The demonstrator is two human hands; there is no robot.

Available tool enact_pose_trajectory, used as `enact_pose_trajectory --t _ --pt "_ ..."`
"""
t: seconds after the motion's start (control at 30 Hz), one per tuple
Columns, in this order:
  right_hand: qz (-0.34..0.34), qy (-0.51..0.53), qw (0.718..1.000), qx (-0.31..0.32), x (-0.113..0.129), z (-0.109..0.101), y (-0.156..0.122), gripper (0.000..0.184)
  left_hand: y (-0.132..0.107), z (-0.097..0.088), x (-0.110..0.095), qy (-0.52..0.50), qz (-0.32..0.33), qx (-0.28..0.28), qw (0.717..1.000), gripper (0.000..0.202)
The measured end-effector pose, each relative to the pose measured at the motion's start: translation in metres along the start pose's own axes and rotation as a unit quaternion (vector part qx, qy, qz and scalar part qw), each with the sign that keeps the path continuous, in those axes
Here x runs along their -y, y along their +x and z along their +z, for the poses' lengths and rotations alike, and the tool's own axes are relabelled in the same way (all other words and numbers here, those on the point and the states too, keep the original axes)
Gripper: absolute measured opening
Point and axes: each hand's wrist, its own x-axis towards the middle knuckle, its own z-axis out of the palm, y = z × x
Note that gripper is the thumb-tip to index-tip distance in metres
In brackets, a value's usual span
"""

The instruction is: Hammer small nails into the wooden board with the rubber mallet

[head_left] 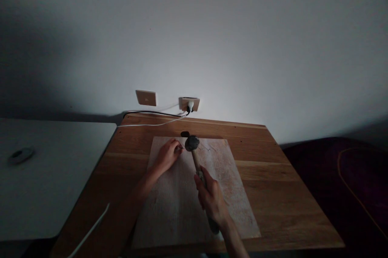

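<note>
My right hand (pixel 212 195) is wrapped round the handle of a hammer (pixel 196 160), whose dark head is raised over the far part of a pale wooden board (pixel 178 205). My left hand (pixel 168 154) is closed in a pinch near the board's far left corner. A thin dark nail (pixel 181 147) pokes out from its fingertips, just left of the hammer head. Several thin nails (pixel 209 148) stand in a row along the board's far edge, right of the hammer head, each with a faint shadow. A small dark oval object (pixel 184 133) lies just beyond the board.
The board lies on a brown wooden table (pixel 279 197) against a white wall. Cables (pixel 151 124) run along the table's back to a wall socket (pixel 195 104). A white surface (pixel 45 193) with a grey ring (pixel 21 155) adjoins on the left. Dark purple fabric (pixel 327 177) is at right.
</note>
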Motion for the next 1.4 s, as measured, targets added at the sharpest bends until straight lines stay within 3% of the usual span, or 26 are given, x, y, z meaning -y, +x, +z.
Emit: enact_pose_trajectory --t 0.2,0.33,0.4,0.6,0.87,1.03,1.1,1.3,1.4 --pt "-0.003 0.01 1.0 -0.004 0.007 0.001 -0.001 0.066 -0.002 -0.001 0.0 -0.002 0.012 0.004 1.0 0.005" --pt "-0.011 0.007 1.0 0.013 0.014 0.006 0.002 0.061 -0.005 0.006 0.007 0.012 0.01 -0.045 0.999 0.038" --pt "-0.007 0.005 1.0 0.022 0.013 0.008 0.004 0.06 -0.005 0.007 0.008 0.012 0.011 -0.054 0.998 0.045" --pt "0.001 0.045 0.999 -0.014 -0.002 0.013 0.0 0.063 -0.003 0.002 0.0 0.036 -0.008 -0.012 0.999 0.007" --pt "0.008 0.076 0.997 -0.014 0.003 0.012 -0.001 0.07 -0.001 0.0 -0.001 0.017 0.0 -0.001 1.0 0.007" --pt "-0.012 0.047 0.999 0.005 0.0 0.017 0.007 0.063 -0.005 0.005 0.001 0.009 -0.016 -0.032 0.999 0.06" --pt "-0.008 0.05 0.999 0.005 -0.002 0.017 0.007 0.062 -0.005 0.005 0.001 0.005 -0.019 -0.035 0.999 0.066" --pt "0.021 0.13 0.99 -0.055 -0.011 -0.002 -0.015 0.071 -0.007 -0.003 -0.009 0.016 0.024 -0.063 0.998 0.039" --pt "0.026 0.154 0.983 -0.099 -0.017 -0.02 -0.025 0.064 -0.015 -0.001 -0.031 0.028 0.107 -0.01 0.994 0.027"
